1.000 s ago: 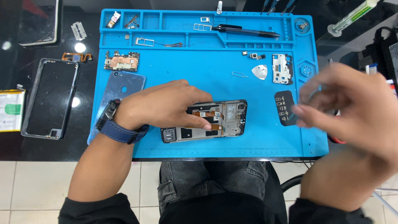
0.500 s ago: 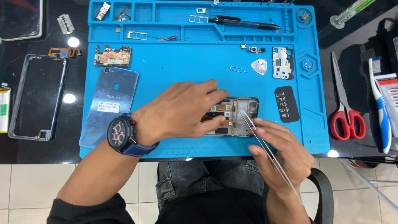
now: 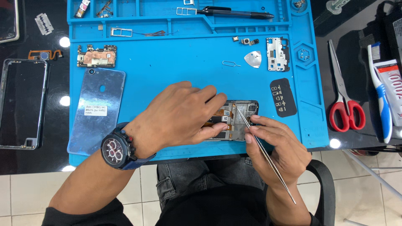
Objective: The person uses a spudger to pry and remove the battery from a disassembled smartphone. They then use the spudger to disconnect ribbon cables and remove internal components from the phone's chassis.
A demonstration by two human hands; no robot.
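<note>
Seen from above, looking down at a blue silicone repair mat [image 3: 176, 67] on a dark glossy table [image 3: 54, 138]. Near the mat's front edge, an opened phone body [image 3: 234, 119] lying flat, back removed, internal boards and an orange flex strip showing. Left hand [image 3: 180, 117] laid palm down over the left part of that phone body, fingers spread and pressing on it, thumb along its lower edge; large dark wristwatch [image 3: 117, 148] on the wrist. Right hand [image 3: 272, 144] just beside the phone's right end, fingers pinched around metal tweezers [image 3: 264, 152], the tips resting inside the phone near its upper middle, the long shaft slanting back toward the body. Farther left on the mat, a light blue back cover [image 3: 97, 111] with a small white label, and above it a bare circuit board [image 3: 96, 56]. Toward the mat's upper right, a white triangular pick [image 3: 253, 58], a thin wire eject pin [image 3: 231, 64], small camera modules [image 3: 246, 41], a pale metal shield plate [image 3: 278, 53] and a black sticker [image 3: 283, 97]. In the top trays, a black-handled screwdriver [image 3: 238, 13]. Off the mat to the right, red-handled scissors [image 3: 344, 100], a toothbrush [image 3: 380, 92] and a tube of adhesive [image 3: 391, 90]. Off to the left, an empty phone frame [image 3: 23, 104] and a razor blade [image 3: 44, 24].
</note>
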